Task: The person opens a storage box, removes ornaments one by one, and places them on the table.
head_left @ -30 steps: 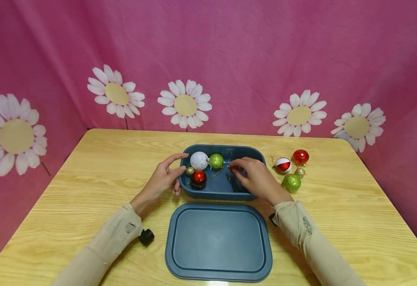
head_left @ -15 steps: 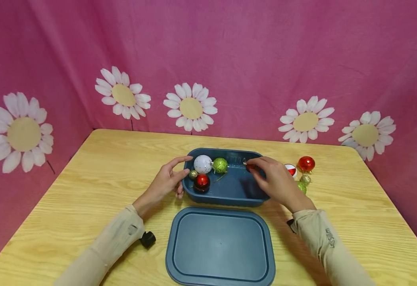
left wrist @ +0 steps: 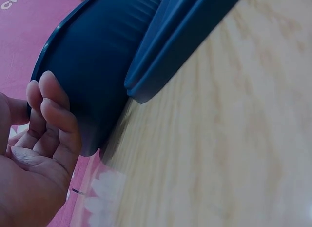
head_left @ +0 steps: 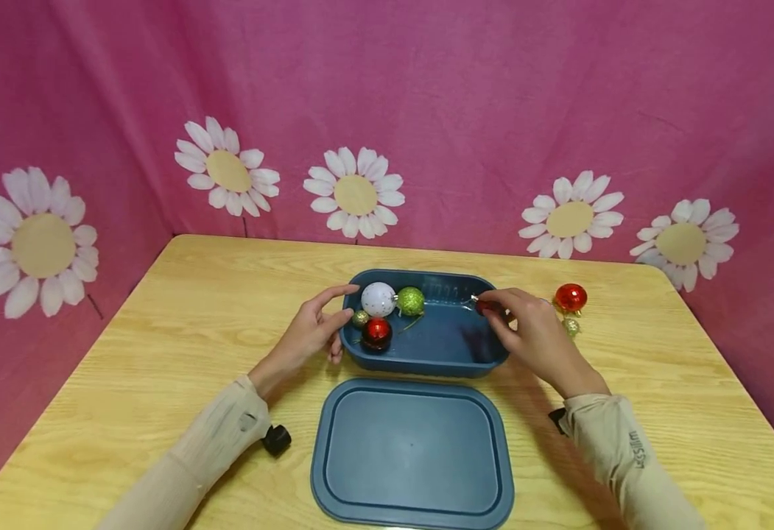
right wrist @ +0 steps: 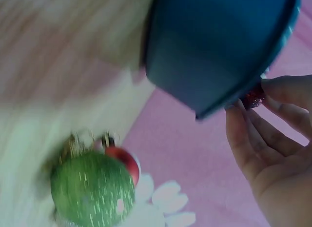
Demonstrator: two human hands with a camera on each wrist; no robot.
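A dark blue rectangular box [head_left: 426,366] holds a white bauble [head_left: 378,299], a green bauble [head_left: 410,301], a small gold bauble [head_left: 360,319] and a shiny red bauble [head_left: 377,333] toward its left end. My left hand [head_left: 307,331] grips that end, thumb and index finger at the rim, other fingers against the outer wall in the left wrist view. At the right end, my right hand [head_left: 535,335] pinches a glittery red bauble [right wrist: 253,96] by the rim. Its silvery cap points left; the fingers cover most of it.
A matching blue lid [head_left: 412,453] lies flat in front of the box. To the right lie another red bauble [head_left: 571,297] and a small gold bauble [head_left: 571,327]. The right wrist view shows a green bauble [right wrist: 92,188] beside a red-and-white bauble [right wrist: 124,163].
My right hand has carried the glittery red bauble rightward, from near the green bauble to the box's right end. The left hand stays on the box. The head view has shifted slightly.
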